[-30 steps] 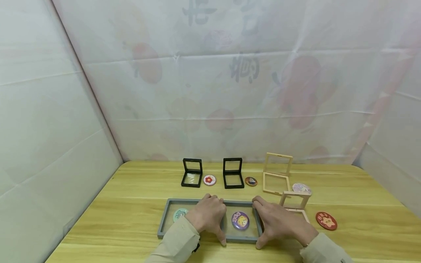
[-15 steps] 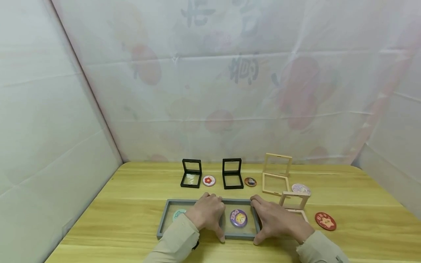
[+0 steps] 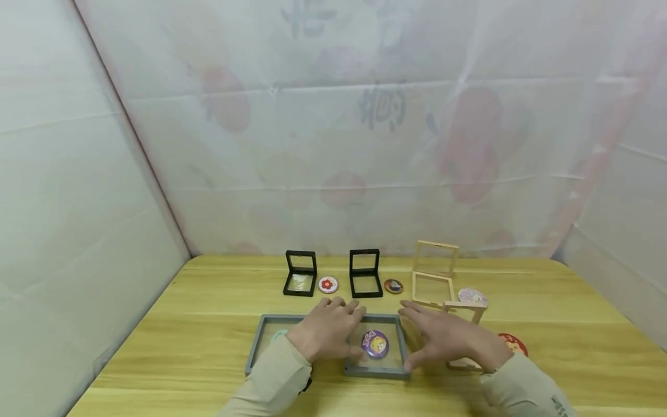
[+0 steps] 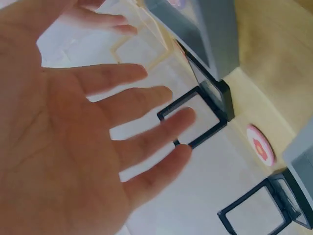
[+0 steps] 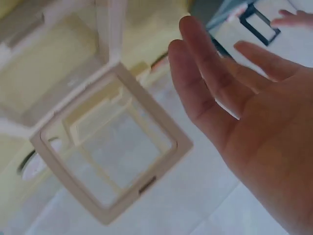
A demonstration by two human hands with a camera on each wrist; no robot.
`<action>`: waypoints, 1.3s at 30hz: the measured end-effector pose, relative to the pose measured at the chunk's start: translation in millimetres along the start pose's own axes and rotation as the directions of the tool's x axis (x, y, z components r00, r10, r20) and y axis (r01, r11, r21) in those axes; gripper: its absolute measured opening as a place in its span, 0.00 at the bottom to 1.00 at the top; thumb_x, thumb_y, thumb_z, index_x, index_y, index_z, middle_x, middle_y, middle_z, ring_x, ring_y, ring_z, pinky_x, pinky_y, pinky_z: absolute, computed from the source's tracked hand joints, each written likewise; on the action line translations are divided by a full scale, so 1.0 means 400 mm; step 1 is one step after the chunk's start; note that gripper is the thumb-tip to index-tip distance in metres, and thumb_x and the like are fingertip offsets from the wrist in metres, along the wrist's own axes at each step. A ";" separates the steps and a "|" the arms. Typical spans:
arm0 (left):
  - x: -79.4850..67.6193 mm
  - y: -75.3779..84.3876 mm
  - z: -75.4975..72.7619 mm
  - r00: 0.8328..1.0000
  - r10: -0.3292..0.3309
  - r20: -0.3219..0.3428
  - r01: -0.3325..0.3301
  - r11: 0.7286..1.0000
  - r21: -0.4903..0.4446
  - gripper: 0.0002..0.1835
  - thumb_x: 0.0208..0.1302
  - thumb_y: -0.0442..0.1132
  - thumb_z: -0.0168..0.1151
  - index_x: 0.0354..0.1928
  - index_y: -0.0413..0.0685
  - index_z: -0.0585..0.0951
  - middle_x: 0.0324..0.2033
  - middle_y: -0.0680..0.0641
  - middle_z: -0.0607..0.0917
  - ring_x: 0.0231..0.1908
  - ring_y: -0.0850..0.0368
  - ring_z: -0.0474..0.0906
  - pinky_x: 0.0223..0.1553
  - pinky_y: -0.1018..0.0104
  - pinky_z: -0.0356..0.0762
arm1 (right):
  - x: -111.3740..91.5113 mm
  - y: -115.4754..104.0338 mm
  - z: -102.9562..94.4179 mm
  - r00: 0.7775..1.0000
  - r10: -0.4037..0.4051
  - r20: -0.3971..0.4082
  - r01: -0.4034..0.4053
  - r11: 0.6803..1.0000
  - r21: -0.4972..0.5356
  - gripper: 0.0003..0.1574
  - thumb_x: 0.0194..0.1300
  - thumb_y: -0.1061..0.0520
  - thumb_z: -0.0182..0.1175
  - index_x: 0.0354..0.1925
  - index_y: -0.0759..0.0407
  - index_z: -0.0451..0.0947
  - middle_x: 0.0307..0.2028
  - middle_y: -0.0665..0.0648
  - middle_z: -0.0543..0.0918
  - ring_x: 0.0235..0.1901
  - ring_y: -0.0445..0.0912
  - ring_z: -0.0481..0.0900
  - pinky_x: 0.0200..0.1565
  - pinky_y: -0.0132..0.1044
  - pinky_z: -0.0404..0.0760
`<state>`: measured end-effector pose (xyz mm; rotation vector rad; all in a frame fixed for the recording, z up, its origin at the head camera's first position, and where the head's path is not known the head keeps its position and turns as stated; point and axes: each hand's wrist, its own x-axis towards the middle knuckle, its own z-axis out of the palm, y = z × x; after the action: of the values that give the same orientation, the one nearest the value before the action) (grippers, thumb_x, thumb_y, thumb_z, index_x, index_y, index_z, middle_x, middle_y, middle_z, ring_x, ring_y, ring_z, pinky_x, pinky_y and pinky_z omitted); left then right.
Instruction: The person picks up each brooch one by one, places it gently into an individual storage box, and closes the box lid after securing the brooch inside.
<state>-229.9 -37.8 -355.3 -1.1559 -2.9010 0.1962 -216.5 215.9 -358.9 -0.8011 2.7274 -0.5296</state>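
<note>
Left hand and right hand have loosened from the grey frame, grip released, fingers spread; it lies on the table near both, purple badge within its border.

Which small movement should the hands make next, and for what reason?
Probably the right hand should reach for the red badge: it lies beside the open pale-pink frame, the purple bear badge already sits within a grey frame, and this hand holds nothing.
</note>
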 end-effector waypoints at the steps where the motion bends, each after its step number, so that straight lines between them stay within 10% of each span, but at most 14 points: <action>1: 0.003 0.002 -0.002 1.000 0.022 -0.020 -0.021 1.000 0.012 0.42 0.59 0.69 0.67 0.68 0.52 0.76 0.66 0.51 0.77 0.61 0.52 0.75 0.63 0.55 0.71 | -0.003 0.004 -0.006 1.000 -0.018 -0.014 0.018 1.000 -0.001 0.61 0.55 0.36 0.74 0.70 0.73 0.63 0.70 0.75 0.64 0.58 0.67 0.76 0.54 0.62 0.77; 6: 0.018 0.016 0.001 0.992 0.097 -0.081 -0.094 0.995 0.045 0.29 0.63 0.66 0.65 0.57 0.57 0.85 0.60 0.55 0.82 0.57 0.57 0.77 0.57 0.58 0.75 | -0.006 0.027 -0.020 0.994 -0.085 -0.062 0.085 0.996 -0.006 0.39 0.61 0.42 0.73 0.59 0.67 0.76 0.55 0.66 0.81 0.38 0.52 0.83 0.38 0.43 0.82; 18: 0.048 0.038 0.009 0.964 0.190 -0.187 -0.198 0.980 -0.028 0.11 0.69 0.54 0.65 0.33 0.59 0.86 0.37 0.63 0.87 0.38 0.66 0.79 0.47 0.61 0.77 | -0.012 0.061 -0.028 0.984 -0.137 -0.111 0.136 0.991 -0.012 0.18 0.64 0.51 0.71 0.44 0.63 0.83 0.39 0.55 0.85 0.30 0.36 0.76 0.32 0.36 0.79; 39: 0.083 0.090 -0.009 0.958 0.228 -0.174 -0.238 0.971 -0.038 0.15 0.69 0.58 0.65 0.47 0.58 0.88 0.44 0.63 0.87 0.44 0.66 0.80 0.54 0.61 0.76 | -0.070 0.145 -0.033 0.962 -0.218 -0.164 0.225 0.974 0.026 0.03 0.66 0.57 0.69 0.36 0.53 0.82 0.33 0.39 0.79 0.31 0.32 0.75 0.30 0.33 0.78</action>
<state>-229.5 11.3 -357.3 -1.4469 -2.6376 0.0133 -225.1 280.5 -366.9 -1.1058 2.7733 -0.7281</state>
